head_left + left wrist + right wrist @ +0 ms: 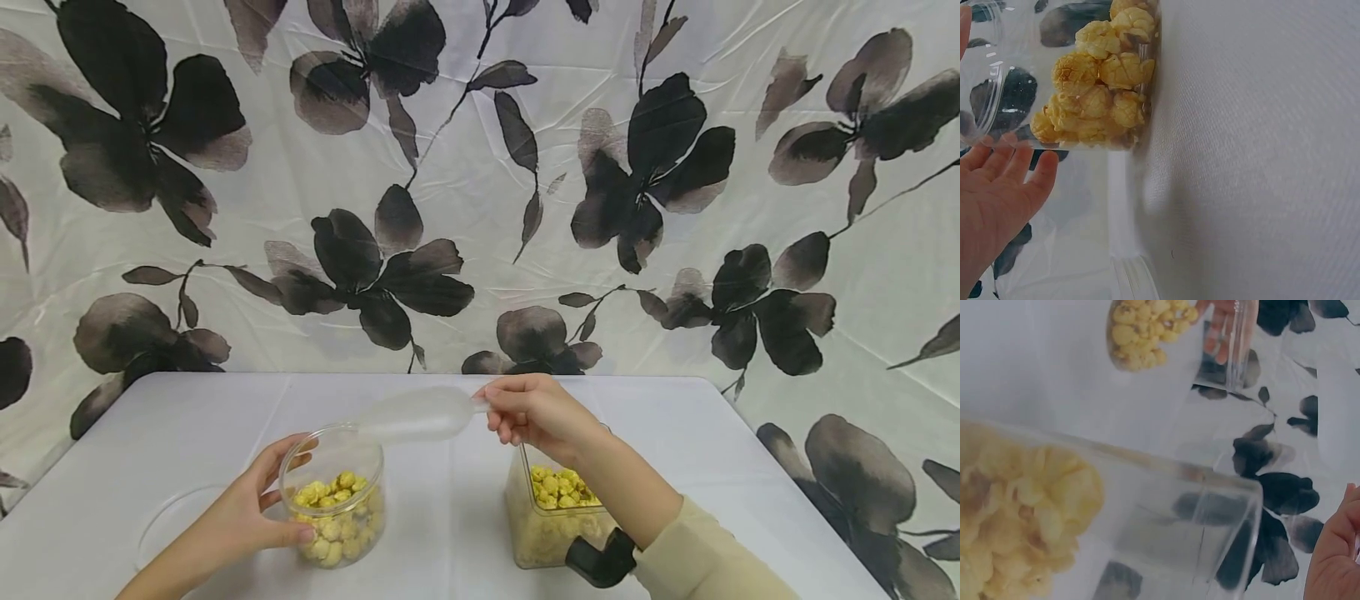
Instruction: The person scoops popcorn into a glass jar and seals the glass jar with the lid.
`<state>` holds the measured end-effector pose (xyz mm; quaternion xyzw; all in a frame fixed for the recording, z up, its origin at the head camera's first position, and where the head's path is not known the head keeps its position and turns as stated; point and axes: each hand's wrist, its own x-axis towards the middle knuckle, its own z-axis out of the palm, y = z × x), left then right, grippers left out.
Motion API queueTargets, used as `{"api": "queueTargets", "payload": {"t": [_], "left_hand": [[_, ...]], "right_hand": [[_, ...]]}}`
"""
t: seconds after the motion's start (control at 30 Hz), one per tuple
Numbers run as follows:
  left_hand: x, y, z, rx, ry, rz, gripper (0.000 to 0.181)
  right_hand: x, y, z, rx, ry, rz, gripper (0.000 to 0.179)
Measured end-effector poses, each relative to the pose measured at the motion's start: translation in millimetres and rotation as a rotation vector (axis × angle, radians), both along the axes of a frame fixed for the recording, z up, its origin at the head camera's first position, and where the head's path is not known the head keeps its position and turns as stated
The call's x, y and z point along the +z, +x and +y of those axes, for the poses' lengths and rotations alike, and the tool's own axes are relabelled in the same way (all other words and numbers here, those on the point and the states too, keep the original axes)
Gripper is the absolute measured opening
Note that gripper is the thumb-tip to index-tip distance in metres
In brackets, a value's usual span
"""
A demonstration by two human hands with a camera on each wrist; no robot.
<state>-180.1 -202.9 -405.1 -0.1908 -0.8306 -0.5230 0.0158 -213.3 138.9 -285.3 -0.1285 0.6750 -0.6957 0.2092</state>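
Observation:
My left hand (258, 508) holds a clear round jar (380, 479) from its left side, thumb in front and fingers behind. Yellow popcorn (337, 533) fills the lower part of the jar; the left wrist view shows the popcorn (1094, 87) through the wall. Between thumb and fingers my right hand (536, 412) pinches the handle of a translucent white scoop (420, 414). The scoop's front end is over the jar's far rim; I see no popcorn in it. Below my right hand stands a clear square container (519, 504) with popcorn (558, 487).
A clear round lid (153, 517) lies on the white table (450, 533), left of the jar and partly behind my left forearm. A black bent piece (600, 560) is at my right sleeve, before the square container. A flower-patterned cloth (517, 192) hangs behind the table.

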Motion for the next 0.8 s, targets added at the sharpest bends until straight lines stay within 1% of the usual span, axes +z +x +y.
{"api": "queueTargets", "payload": {"t": [0.1,0.17,0.3,0.43,0.6,0.67,0.8], "left_hand": [[1.2,-0.4,-0.5,0.006,-0.004,-0.015,0.093],[2.3,-0.4,-0.8,0.011,-0.006,-0.007,0.095],[5.1,0.6,-0.9,0.015,-0.001,0.062,0.096],[10.6,3.4,-2.9,0.005,0.04,0.136,0.096],[24.5,6.1,-6.3,0.003,0.097,0.226,0.101],[31.4,6.2,-6.5,0.024,0.099,0.253,0.103],[44.3,6.7,-4.0,0.066,0.142,0.27,0.106]], "right_hand": [[0.8,-0.1,5,-0.001,-0.021,0.0,0.02],[1.0,-0.3,9,-0.004,-0.035,0.002,0.018],[1.4,-0.8,16,-0.018,-0.043,-0.01,0.016],[1.8,-2.3,22,-0.024,-0.04,-0.023,0.015],[3.3,-4.7,30,-0.04,-0.048,-0.024,0.017],[4.3,-4.9,35,-0.051,-0.054,-0.021,0.018],[6.0,-4.9,45,-0.056,-0.067,-0.015,0.02]]}}
